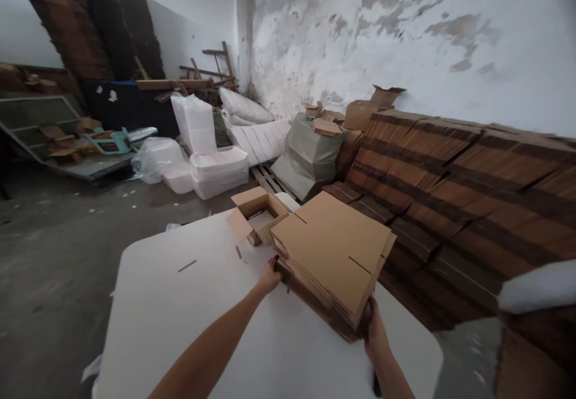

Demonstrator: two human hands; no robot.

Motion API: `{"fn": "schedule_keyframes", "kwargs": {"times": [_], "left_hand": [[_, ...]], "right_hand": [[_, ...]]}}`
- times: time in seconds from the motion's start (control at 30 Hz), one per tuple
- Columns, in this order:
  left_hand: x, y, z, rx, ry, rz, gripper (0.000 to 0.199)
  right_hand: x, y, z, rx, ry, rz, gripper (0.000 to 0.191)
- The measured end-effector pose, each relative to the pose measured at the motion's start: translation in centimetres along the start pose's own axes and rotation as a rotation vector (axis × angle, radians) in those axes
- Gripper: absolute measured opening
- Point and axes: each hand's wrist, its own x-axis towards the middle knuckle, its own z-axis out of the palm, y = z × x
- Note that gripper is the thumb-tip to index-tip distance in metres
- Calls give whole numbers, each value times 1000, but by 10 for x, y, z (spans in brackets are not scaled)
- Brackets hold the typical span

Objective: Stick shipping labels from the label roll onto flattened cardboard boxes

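One stack of flat cardboard over the white surface; underside contact hidden, sheets uncountable. Left hand grips its left corner, right hand its right edge; fingers partly hidden. One open box close behind left, contents unclear. At least two brown scraps nearby. Bundled cardboard crowds the right.

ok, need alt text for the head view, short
A person's left hand and right hand hold a stack of flattened cardboard boxes by its edges at a white table. An open cardboard box sits beside the stack's far-left side. Behind, bundled cardboard is piled along a white wall with peeling patches.
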Motion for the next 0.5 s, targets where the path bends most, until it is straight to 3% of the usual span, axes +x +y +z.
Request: {"fn": "schedule_keyframes", "kwargs": {"times": [0.13,0.23,0.3,0.4,0.5], "left_hand": [[-55,-28,-40,87,-11,10,61],[-111,-54,-85,112,-71,49,69],[-153,-71,-123,116,-107,49,69],[-219,-90,-187,120,-138,2,68],[-283,-104,-252,140,-127,-75,69]], "right_hand": [[-64,43,-2,10,128,-1,66],[-129,94,1,-17,181,119,70],[-184,130,11,-36,165,202,77],[-281,175,39,-84,91,181,80],[-370,205,72,-124,-3,102,64]]}}
